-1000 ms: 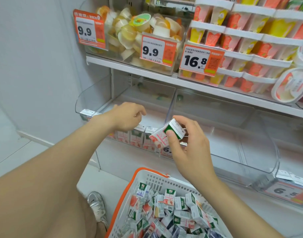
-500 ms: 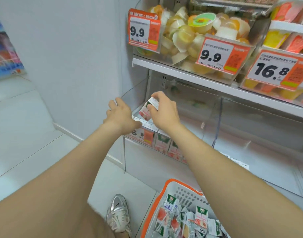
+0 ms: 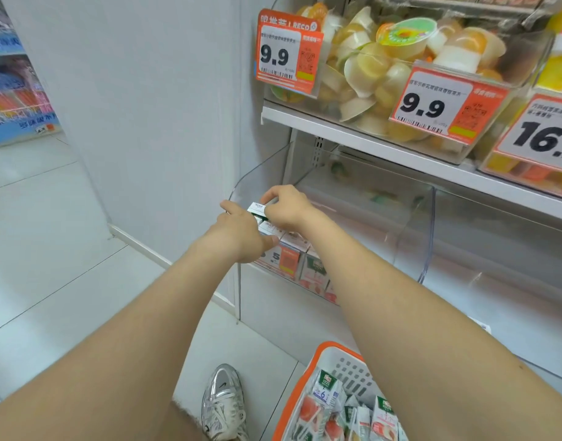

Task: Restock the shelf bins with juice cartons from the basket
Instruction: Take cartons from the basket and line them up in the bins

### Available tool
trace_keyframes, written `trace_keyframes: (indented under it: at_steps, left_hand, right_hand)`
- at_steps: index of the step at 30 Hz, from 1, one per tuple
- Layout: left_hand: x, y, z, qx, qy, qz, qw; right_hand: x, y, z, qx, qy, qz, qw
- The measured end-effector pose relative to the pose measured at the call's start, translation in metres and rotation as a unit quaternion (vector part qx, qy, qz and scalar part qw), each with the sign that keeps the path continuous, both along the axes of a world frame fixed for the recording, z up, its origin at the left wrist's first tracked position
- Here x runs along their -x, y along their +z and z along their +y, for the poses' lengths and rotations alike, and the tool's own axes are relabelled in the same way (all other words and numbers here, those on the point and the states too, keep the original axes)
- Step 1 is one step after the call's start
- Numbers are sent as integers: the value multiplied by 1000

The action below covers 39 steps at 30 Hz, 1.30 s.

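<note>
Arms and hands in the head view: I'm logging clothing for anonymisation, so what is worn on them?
Both arms are bare along their whole visible length, with no sleeves. The left hand and right hand show no gloves, rings, watch or wristband.

1 small juice carton (image 3: pixel 256 209), white with a green band, lies tilted on its side at the front left corner of the clear plastic shelf bin (image 3: pixel 413 224). The right hand (image 3: pixel 286 205) pinches it from above and the left hand (image 3: pixel 241 233) touches its left end. Just below it, a row of upright cartons (image 3: pixel 308 268), white with green tops and red fruit print, stands against the bin's front wall. Lower right, a white slotted basket (image 3: pixel 352 370) with an orange rim holds a loose heap of the same cartons (image 3: pixel 324 402), lying at all angles; 1 shows a printed 6.
</note>
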State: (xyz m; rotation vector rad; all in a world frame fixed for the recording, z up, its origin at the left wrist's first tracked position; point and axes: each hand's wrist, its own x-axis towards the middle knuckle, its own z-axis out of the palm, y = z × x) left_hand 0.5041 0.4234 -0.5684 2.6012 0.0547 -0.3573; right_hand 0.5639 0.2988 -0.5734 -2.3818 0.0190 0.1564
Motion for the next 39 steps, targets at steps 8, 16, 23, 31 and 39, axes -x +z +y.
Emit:
trace_keyframes:
  at_steps: [8, 16, 23, 31, 39]
  left_hand:
    - [-2, 1, -2, -52, 7, 5, 999]
    - [19, 11, -27, -193, -51, -112, 973]
    - [41, 11, -56, -182, -230, -106, 950]
    - [40, 4, -68, -160, -250, -102, 950]
    - [32, -2, -65, -159, -228, -115, 954]
  right_hand:
    - [-2, 4, -11, 49, 67, 41, 996]
    - [32, 41, -63, 180, 96, 25, 979]
    - [99, 74, -111, 478, 167, 230, 831]
    - [97, 57, -130, 463, 190, 195, 844]
    - [105, 52, -127, 473, 182, 179, 843]
